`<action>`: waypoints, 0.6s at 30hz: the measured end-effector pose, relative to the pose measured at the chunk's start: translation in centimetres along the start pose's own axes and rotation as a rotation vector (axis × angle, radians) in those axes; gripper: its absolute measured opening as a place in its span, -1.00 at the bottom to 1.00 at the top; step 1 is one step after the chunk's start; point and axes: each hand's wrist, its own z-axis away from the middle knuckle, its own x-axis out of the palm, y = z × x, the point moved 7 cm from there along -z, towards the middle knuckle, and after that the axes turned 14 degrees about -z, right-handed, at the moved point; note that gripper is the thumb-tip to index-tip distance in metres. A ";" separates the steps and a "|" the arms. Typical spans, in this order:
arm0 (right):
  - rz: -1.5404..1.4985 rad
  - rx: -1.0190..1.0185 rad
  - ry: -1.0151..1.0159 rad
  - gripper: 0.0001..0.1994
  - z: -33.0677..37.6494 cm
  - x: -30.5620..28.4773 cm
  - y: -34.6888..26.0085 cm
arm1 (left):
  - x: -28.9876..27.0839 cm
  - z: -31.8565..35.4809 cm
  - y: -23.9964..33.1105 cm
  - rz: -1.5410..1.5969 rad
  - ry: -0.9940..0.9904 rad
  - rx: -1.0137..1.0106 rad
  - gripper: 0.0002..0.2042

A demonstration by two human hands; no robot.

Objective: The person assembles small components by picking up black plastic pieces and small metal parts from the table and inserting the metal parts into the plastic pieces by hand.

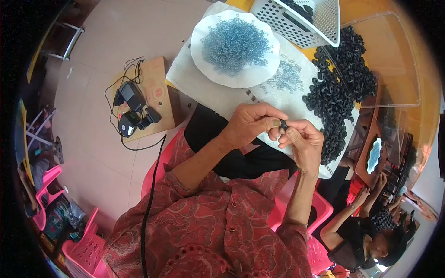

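Note:
My left hand (pixel 252 124) and my right hand (pixel 303 142) meet over the near edge of a white cloth (pixel 222 102). The fingertips of both are pinched round one small black plastic part (pixel 283 125); its exact kind is mostly hidden by the fingers. Beyond my hands, a white wavy-rimmed plate (pixel 198 58) carries a heap of tiny metal springs (pixel 236 41). More loose springs (pixel 286 76) lie on the cloth beside it. To the right of my right hand spreads a pile of small black ring-like plastic parts (pixel 331 104).
A white perforated basket (pixel 320 34) with black parts stands at the far right of the cloth. A clear plastic lid or tray (pixel 394 60) lies beyond it. On the left, a cardboard box (pixel 162 92) bears black devices and cables (pixel 132 99). Another person (pixel 352 236) sits at right.

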 end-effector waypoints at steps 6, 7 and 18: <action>-0.168 -0.007 -0.043 -0.90 -0.8 -0.8 0.9 | 0.1 -0.1 0.1 0.019 -0.018 -0.030 -0.84; -0.164 -0.006 -0.042 -0.90 -0.9 -0.7 0.9 | 0.0 -0.1 0.1 0.024 -0.015 -0.026 -0.84; -0.136 -0.056 0.004 -0.93 -1.1 0.3 0.7 | -0.1 -0.1 0.1 -0.029 0.028 0.052 -0.84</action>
